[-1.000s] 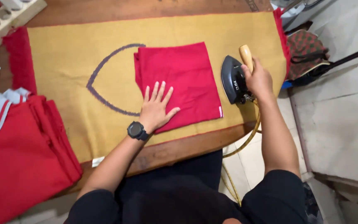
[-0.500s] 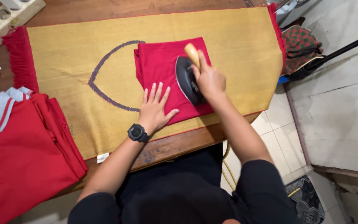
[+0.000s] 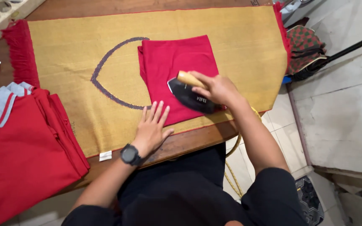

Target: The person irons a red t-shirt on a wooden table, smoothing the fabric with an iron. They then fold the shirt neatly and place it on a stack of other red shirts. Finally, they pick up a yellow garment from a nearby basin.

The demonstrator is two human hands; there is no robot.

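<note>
The person's right hand [image 3: 215, 88] is wrapping its fingers around the pale wooden handle of a black clothes iron [image 3: 191, 95], which is resting on the lower right part of a folded red cloth [image 3: 174, 69]. The iron's pointed end is facing away from the hand, toward the cloth's left side. The folded red cloth is lying on a mustard-yellow mat [image 3: 231, 46] with red fringed ends, partly covering a dark curved outline drawn on the mat. The left hand [image 3: 151, 129], wearing a black wristwatch [image 3: 130, 154], is lying flat with fingers spread, its fingertips pressing the cloth's lower left edge and its palm on the mat. The mat is covering a wooden table [image 3: 189, 140]. Left of the mat, a pile of red shirts [image 3: 26, 155] with grey collars is sitting on the table.
</note>
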